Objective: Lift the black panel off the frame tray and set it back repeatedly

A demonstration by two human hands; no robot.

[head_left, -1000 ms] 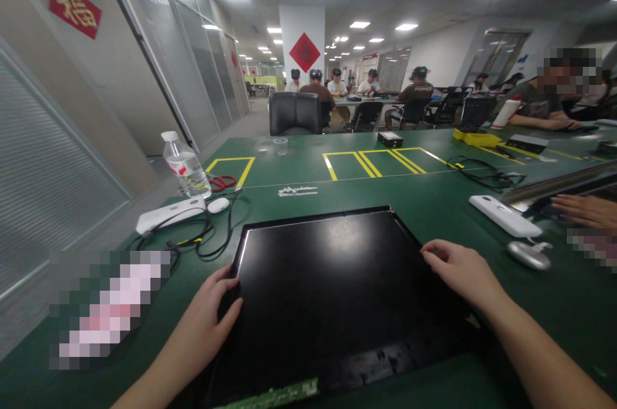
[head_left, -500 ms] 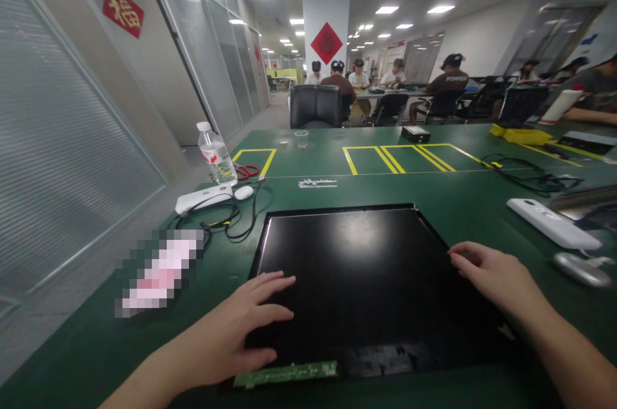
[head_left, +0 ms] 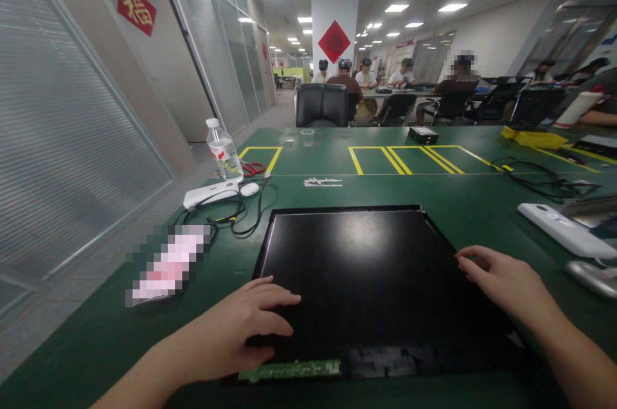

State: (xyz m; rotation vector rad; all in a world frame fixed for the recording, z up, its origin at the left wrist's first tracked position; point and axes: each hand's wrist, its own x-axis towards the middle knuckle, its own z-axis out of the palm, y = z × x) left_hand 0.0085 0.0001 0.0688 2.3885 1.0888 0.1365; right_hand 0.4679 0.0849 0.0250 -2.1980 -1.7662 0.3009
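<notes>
A large black display panel lies flat on the green table in front of me. A thin green circuit board runs along its near edge at the left. My left hand rests over the panel's left side, fingers spread, with the thumb close to the circuit board. At the panel's right edge, my right hand has thumb and index fingertip brought together in a pinch on the rim. The undersides of both hands are hidden.
To the left are a water bottle, red scissors, black cables, and a pixelated pink item. A white device and a silver mouse sit right. White scraps lie beyond the panel. People sit at farther tables.
The view has turned slightly left, so everything appears shifted right. My left fingers have moved slightly toward me over the panel. My right hand stays at the panel's right edge.
</notes>
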